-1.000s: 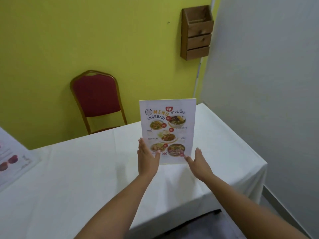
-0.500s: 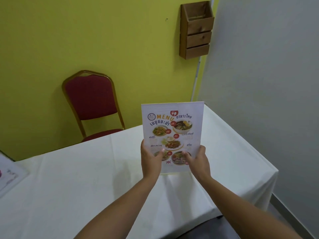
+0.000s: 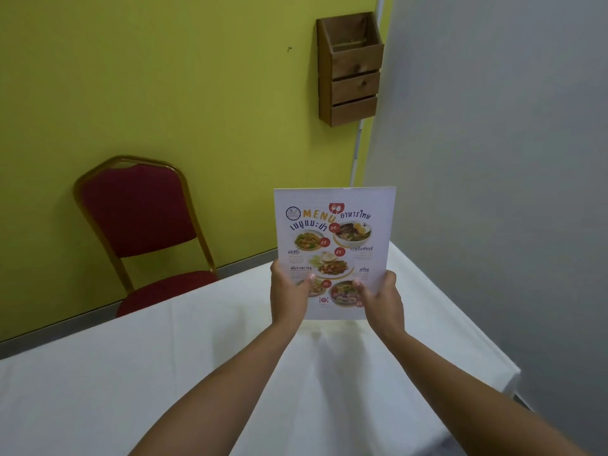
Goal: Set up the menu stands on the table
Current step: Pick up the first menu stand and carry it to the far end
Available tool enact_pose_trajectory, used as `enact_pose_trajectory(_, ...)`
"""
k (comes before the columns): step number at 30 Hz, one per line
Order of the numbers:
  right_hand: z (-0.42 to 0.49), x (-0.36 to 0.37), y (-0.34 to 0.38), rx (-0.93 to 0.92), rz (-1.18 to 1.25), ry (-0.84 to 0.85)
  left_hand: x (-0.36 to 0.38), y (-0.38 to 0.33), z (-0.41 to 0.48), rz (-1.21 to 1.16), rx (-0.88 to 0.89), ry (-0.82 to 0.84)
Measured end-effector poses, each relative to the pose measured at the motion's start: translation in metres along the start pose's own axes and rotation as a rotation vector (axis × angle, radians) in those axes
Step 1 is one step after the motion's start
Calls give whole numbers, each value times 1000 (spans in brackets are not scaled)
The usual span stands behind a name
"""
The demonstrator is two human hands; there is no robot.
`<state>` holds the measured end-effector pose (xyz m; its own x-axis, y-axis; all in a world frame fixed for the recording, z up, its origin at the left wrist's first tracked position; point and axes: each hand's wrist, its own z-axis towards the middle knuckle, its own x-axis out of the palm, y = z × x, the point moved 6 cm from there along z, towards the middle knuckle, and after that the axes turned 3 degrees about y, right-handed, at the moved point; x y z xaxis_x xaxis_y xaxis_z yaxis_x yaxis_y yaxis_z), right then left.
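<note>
- My left hand [image 3: 289, 296] grips the lower left edge of the menu stand [image 3: 334, 245], thumb pressed on its printed face.
- My right hand [image 3: 383, 302] grips the lower right edge in the same manner; both hands are closed on the stand.
- The menu stand is upright, printed side toward me, positioned over the far right portion of the surface [image 3: 164, 373]. Its bottom edge sits at or just above the white tablecloth; I cannot tell whether it is touching.
- The base of the stand is not visible, so I cannot confirm how it will bear on the cloth.
- Step in hand, as I judge it: positioning this stand for placement near the corner of the surface.
- Next move calls for: seat the base flat on the cloth, keep the face vertical and square to the seating side, then release both hands together.
- Caution: the cloth shows folds below the stand; an uneven seat could let it lean or tip.
- A red chair [image 3: 141, 225] stands beyond the surface against the yellow wall, and a wooden wall holder [image 3: 353, 70] hangs above; both are well apart from the stand.
</note>
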<state>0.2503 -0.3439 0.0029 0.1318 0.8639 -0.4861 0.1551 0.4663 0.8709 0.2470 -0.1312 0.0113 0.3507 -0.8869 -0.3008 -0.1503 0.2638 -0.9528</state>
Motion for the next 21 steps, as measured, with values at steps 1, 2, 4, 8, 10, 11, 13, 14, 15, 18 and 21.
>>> enact_pose_trajectory(1,15,-6,0,2,5,-7,12,-6,12,1,1,10)
enact_pose_trajectory(2,26,-11,1,2,14,-12,21,-11,21,2,2,18)
enact_pose_trajectory(4,47,-19,2,13,21,-25,37,-21,38,2,-6,35)
enact_pose_trajectory(8,97,-29,-6,53,16,-43,73,-34,72,42,-24,65)
enact_pose_trajectory(10,116,-30,-11,73,31,-37,87,-37,88,71,-26,75)
enact_pose_trajectory(11,124,-31,-14,79,41,-34,92,-38,95,82,-27,78)
enact_pose_trajectory(13,138,-32,-16,87,45,-28,101,-39,107,104,-33,83)
enact_pose_trajectory(14,144,-33,-17,93,43,-27,105,-39,112,117,-38,87)
enact_pose_trajectory(15,149,-33,-18,101,42,-28,109,-39,117,130,-40,93)
enact_pose_trajectory(18,161,-31,-23,108,41,-26,118,-39,129,166,-40,109)
enact_pose_trajectory(21,166,-27,-29,111,38,-20,119,-34,136,182,-48,117)
